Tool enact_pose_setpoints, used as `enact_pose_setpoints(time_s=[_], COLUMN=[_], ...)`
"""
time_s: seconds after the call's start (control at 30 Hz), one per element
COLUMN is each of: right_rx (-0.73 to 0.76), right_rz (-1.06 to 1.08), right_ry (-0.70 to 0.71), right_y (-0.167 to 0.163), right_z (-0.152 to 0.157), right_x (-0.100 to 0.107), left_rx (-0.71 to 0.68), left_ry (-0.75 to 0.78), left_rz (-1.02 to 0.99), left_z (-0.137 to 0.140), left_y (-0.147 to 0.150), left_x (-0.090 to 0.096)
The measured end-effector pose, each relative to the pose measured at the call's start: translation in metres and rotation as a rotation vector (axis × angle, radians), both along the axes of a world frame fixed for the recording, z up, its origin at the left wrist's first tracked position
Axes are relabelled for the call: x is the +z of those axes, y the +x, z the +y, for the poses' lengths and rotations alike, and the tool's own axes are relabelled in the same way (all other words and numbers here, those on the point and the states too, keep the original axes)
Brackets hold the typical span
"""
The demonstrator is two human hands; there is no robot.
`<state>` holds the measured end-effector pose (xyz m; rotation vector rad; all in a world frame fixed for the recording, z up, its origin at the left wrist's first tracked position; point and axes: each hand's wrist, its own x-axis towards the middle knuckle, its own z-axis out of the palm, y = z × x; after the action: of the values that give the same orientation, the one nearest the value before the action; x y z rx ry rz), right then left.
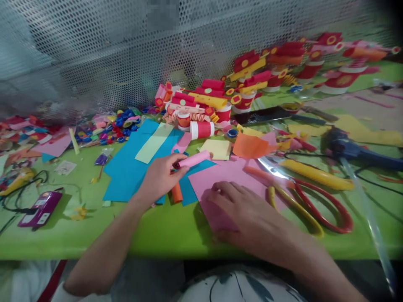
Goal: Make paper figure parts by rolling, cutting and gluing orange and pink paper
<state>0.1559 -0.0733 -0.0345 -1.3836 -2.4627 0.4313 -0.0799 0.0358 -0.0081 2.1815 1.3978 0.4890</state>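
Right of lower centre, the right hand (pixel 244 209) curls loosely over the pink sheet (pixel 226 171), gripping nothing visible. Up-left of it, mid-frame, the left hand (pixel 160 178) pinches the left end of the pink roll (pixel 200 159), whose long axis runs rightward, slightly up.

I see my left hand (pixel 163 174) pinch a small pink roll (pixel 197 159) near the far left edge of the pink sheet (pixel 224 173). My right hand (pixel 239 207) is over that sheet, thumb apart from its fingers. Left of the sheet are an orange roll (pixel 176 193) and blue paper (pixel 122 170). Behind it, a red and white cup (pixel 202 130) lies sideways. Big scissors (pixel 341 225) are right of it.
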Motion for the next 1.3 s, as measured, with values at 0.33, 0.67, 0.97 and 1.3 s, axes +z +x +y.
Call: enact_pose_setpoints(time_s=[0.33, 0.67, 0.97, 1.3], right_rx=[0.003, 0.005, -0.236, -0.318], right_rz=[-0.027, 0.002, -0.039, -0.095], right_ry=[0.051, 0.139, 0.378, 0.341], right_y=[-0.003, -0.002, 0.004, 0.01], right_z=[-0.011, -0.006, 0.005, 0.012], right_x=[-0.005, -0.009, -0.012, -0.015], left_rx=[0.013, -0.041, -0.111, -0.142], left_ry=[-0.016, -0.005, -0.061, -0.252], left_rz=[-0.113, -0.166, -0.178, -0.29], left_z=[-0.001, -0.002, -0.014, -0.02], left_y=[0.001, 0.002, 0.013, 0.019], left_x=[-0.005, -0.007, -0.008, -0.013])
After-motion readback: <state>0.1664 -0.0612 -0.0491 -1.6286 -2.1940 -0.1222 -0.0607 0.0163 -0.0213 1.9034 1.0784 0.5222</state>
